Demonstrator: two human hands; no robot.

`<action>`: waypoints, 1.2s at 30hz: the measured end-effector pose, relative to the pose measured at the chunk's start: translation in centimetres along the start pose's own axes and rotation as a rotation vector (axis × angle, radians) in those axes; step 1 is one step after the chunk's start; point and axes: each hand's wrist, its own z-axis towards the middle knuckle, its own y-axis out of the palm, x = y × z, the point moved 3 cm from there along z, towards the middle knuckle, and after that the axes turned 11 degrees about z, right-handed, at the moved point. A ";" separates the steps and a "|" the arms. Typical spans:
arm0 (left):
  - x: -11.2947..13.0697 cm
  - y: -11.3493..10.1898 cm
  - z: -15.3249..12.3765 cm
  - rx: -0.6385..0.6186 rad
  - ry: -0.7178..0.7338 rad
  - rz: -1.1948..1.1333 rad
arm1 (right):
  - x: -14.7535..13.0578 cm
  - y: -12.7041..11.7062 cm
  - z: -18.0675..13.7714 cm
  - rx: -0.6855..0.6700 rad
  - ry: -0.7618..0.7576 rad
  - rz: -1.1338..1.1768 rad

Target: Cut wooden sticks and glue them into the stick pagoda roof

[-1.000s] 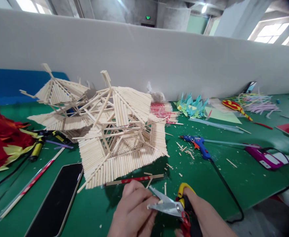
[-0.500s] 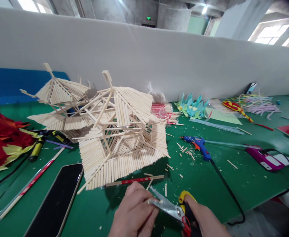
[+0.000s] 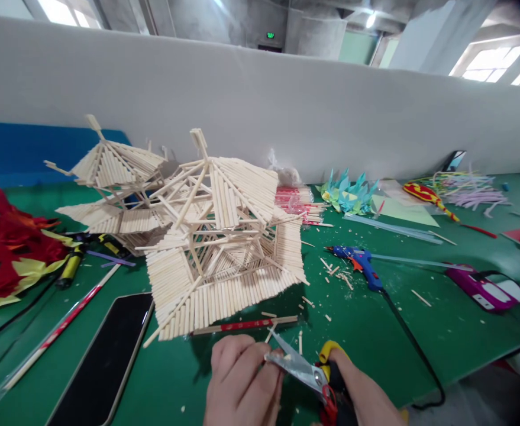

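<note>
My right hand (image 3: 364,390) grips a pair of scissors (image 3: 302,370) with yellow, black and red handles. The blades are spread and point left, reaching to the fingers of my left hand (image 3: 244,378). That hand is closed, and the pale tip of a wooden stick (image 3: 287,357) shows between the blades; the rest of the stick is hidden by the fingers. Just beyond the hands stands a pavilion model (image 3: 224,254) built of thin wooden sticks. A red-banded pack of chopsticks (image 3: 251,325) lies in front of it.
A second stick pavilion (image 3: 113,171) stands behind left. A phone (image 3: 104,361) lies at left, near red paper flowers (image 3: 15,248). On the right are a blue glue gun (image 3: 357,263) with a cord, a purple device (image 3: 481,287), cut stick bits (image 3: 342,277) and a teal paper piece (image 3: 346,192).
The whole view has shifted slightly to the right. My left hand has turned a little at the blades, and the scissors stay spread around the stick tip.
</note>
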 end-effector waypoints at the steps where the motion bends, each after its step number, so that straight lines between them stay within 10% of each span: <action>1: 0.0 0.1 0.0 -0.041 -0.016 -0.041 | 0.0 0.0 0.0 0.009 -0.012 -0.009; 29: 0.3 -0.4 1.0 -0.426 -0.014 -0.334 | 1.7 1.3 -0.7 0.138 -0.016 0.181; 36: -0.9 -0.5 1.7 -0.419 -0.363 -0.533 | 1.1 -3.0 -1.9 0.397 -0.243 -0.021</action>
